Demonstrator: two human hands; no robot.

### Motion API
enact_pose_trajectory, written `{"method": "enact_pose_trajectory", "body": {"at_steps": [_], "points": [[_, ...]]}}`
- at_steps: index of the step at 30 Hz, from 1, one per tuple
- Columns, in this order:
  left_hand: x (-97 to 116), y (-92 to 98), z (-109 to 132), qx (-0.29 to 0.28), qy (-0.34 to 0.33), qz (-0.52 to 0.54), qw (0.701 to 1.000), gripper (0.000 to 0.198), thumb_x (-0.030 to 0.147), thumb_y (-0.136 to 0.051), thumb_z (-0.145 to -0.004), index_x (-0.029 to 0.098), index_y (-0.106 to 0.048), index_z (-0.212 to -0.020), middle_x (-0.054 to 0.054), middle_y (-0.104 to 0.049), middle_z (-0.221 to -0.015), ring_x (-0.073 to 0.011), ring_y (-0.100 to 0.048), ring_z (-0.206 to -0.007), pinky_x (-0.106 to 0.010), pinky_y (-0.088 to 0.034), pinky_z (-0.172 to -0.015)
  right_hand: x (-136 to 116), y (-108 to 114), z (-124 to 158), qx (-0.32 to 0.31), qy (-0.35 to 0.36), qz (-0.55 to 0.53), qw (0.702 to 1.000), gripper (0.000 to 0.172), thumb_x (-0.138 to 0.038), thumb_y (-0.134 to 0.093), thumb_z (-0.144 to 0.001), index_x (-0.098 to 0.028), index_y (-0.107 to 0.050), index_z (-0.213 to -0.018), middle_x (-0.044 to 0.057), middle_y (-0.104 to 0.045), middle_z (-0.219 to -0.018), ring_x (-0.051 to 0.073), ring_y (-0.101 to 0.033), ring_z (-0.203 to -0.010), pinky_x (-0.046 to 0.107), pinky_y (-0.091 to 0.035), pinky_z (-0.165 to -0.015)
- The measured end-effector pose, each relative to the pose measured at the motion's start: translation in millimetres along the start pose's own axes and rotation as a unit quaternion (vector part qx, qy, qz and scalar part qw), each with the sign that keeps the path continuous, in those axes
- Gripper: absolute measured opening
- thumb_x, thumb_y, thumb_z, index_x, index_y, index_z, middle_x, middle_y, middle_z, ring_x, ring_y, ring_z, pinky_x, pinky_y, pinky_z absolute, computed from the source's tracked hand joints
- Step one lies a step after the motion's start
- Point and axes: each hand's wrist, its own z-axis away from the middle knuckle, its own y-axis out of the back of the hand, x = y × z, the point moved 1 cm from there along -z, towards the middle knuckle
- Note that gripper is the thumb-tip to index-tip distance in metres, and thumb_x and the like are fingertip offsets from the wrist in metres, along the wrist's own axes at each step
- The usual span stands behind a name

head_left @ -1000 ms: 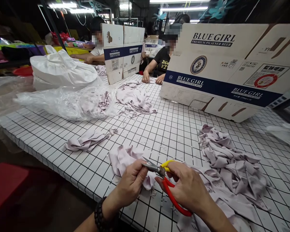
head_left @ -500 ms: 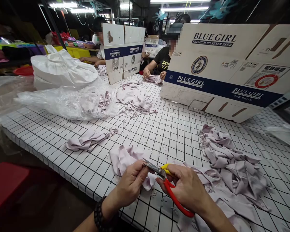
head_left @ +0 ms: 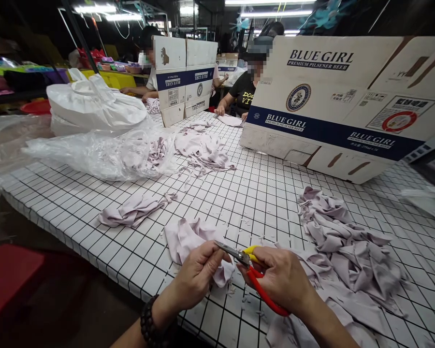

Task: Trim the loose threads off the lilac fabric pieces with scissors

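My right hand (head_left: 281, 278) is wrapped round a pair of scissors (head_left: 237, 254) with one red and one yellow handle. Their blades lie together, pointing left, with the tips at my left fingertips. My left hand (head_left: 195, 275) is closed in a pinch on a pale lilac fabric piece (head_left: 183, 239), which spreads on the table behind it and shows below the fingers. The exact edge between the fingertips is hidden. Beside my right hand lies a crumpled pile of similar fabric pieces (head_left: 351, 251).
Small clippings dot the checked tablecloth (head_left: 264, 198). Another fabric piece (head_left: 136, 210) lies to the left, with a clear plastic bag (head_left: 105, 152) behind it. Folded beer cartons (head_left: 329, 96) stand upright across the table. Co-workers sit beyond them. A red stool (head_left: 12, 278) is at lower left.
The scissor blades have come together from slightly apart, and the red handle has swung up toward the yellow one. My left hand stays nearly still. A co-worker's hands across the table have shifted.
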Motion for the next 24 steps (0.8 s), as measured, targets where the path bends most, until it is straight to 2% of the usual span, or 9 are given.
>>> {"method": "enact_pose_trajectory", "body": {"at_steps": [2, 5, 7, 10, 12, 15, 19, 22, 24], "points": [[0.2, -0.1, -1.1, -0.003, 0.000, 0.003, 1.000, 0.030, 0.037, -0.041, -0.100, 0.017, -0.060, -0.089, 0.001, -0.052, -0.074, -0.0101, -0.049, -0.061, -0.022, -0.042, -0.059, 0.9, 4.2, 0.6, -0.042, -0.055, -0.088, 0.994, 0.047, -0.045, -0.067, -0.073, -0.022, -0.029, -0.055, -0.006, -0.033, -0.052, 0.010, -0.030, -0.048, 0.025, -0.024, -0.047], [-1.5, 2.0, -4.2, 0.005, -0.011, -0.042, 0.999, 0.031, 0.036, -0.038, -0.100, 0.018, -0.060, -0.089, -0.001, -0.054, -0.075, -0.0127, -0.054, -0.065, -0.025, -0.046, -0.063, 4.6, 15.5, 2.4, -0.095, -0.132, -0.245, 0.956, 0.037, -0.046, -0.067, -0.077, -0.022, -0.041, -0.064, -0.006, -0.038, -0.061, 0.011, -0.036, -0.053, 0.024, -0.031, -0.050], [-6.6, 6.2, -5.6, 0.044, -0.022, -0.143, 0.988, 0.030, 0.033, -0.037, -0.100, 0.019, -0.062, -0.090, -0.006, -0.058, -0.089, -0.0182, -0.058, -0.085, -0.032, -0.049, -0.078, 10.0, 25.9, 4.8, -0.087, -0.160, -0.289, 0.940, 0.035, -0.048, -0.068, -0.076, -0.022, -0.046, -0.069, -0.005, -0.040, -0.064, 0.012, -0.039, -0.057, 0.024, -0.034, -0.053], [-22.6, 16.6, -4.3, 0.121, 0.006, -0.336, 0.934, 0.019, 0.031, -0.050, -0.091, 0.020, -0.064, -0.097, -0.012, -0.054, -0.124, -0.0308, -0.049, -0.116, -0.052, -0.041, -0.097, 23.6, 42.3, 13.4, -0.036, -0.198, -0.308, 0.930, 0.040, -0.055, -0.069, -0.074, -0.021, -0.049, -0.069, -0.005, -0.041, -0.063, 0.013, -0.040, -0.057, 0.024, -0.036, -0.053], [-35.1, 24.9, -3.6, 0.129, 0.046, -0.406, 0.904, 0.022, 0.027, -0.059, -0.082, 0.019, -0.062, -0.102, -0.013, -0.056, -0.124, -0.0341, -0.050, -0.114, -0.056, -0.042, -0.095, 35.9, 51.4, 23.2, -0.001, -0.225, -0.310, 0.924, 0.042, -0.058, -0.069, -0.073, -0.021, -0.049, -0.067, -0.005, -0.040, -0.062, 0.012, -0.039, -0.056, 0.024, -0.036, -0.052], [-41.0, 40.0, -15.1, 0.106, 0.075, -0.393, 0.910, 0.018, 0.018, -0.055, -0.080, 0.018, -0.061, -0.097, -0.007, -0.066, -0.095, -0.0256, -0.061, -0.089, -0.042, -0.051, -0.079, 56.6, 59.5, 41.6, 0.046, -0.263, -0.271, 0.925, 0.043, -0.055, -0.074, -0.068, -0.021, -0.047, -0.064, -0.005, -0.041, -0.060, 0.012, -0.040, -0.055, 0.023, -0.037, -0.051], [-4.4, 66.4, -76.1, 0.143, 0.074, -0.371, 0.914, 0.007, 0.019, -0.054, -0.084, 0.017, -0.061, -0.084, -0.005, -0.065, -0.081, -0.0199, -0.062, -0.072, -0.035, -0.053, -0.073, 79.1, 58.2, 63.2, 0.074, -0.301, -0.203, 0.929, 0.040, -0.054, -0.075, -0.067, -0.021, -0.052, -0.065, -0.004, -0.045, -0.058, 0.013, -0.043, -0.054, 0.024, -0.037, -0.049], [42.4, 72.6, -140.4, 0.208, 0.033, -0.385, 0.899, 0.023, 0.020, -0.047, -0.090, 0.014, -0.056, -0.111, -0.013, -0.061, -0.109, -0.0249, -0.060, -0.094, -0.042, -0.051, -0.085, 87.4, 54.4, 73.1, 0.087, -0.322, -0.173, 0.927, 0.035, -0.052, -0.074, -0.066, -0.021, -0.056, -0.068, -0.003, -0.051, -0.058, 0.015, -0.047, -0.054, 0.025, -0.039, -0.049], [65.5, 58.5, -171.9, 0.239, -0.021, -0.411, 0.880, 0.044, 0.017, -0.058, -0.085, 0.013, -0.048, -0.127, -0.017, -0.047, -0.132, -0.0309, -0.049, -0.118, -0.047, -0.044, -0.099, 90.1, 53.3, 77.4, 0.101, -0.335, -0.158, 0.923, 0.032, -0.048, -0.075, -0.065, -0.021, -0.057, -0.068, -0.003, -0.054, -0.057, 0.016, -0.050, -0.053, 0.025, -0.041, -0.049]]}}
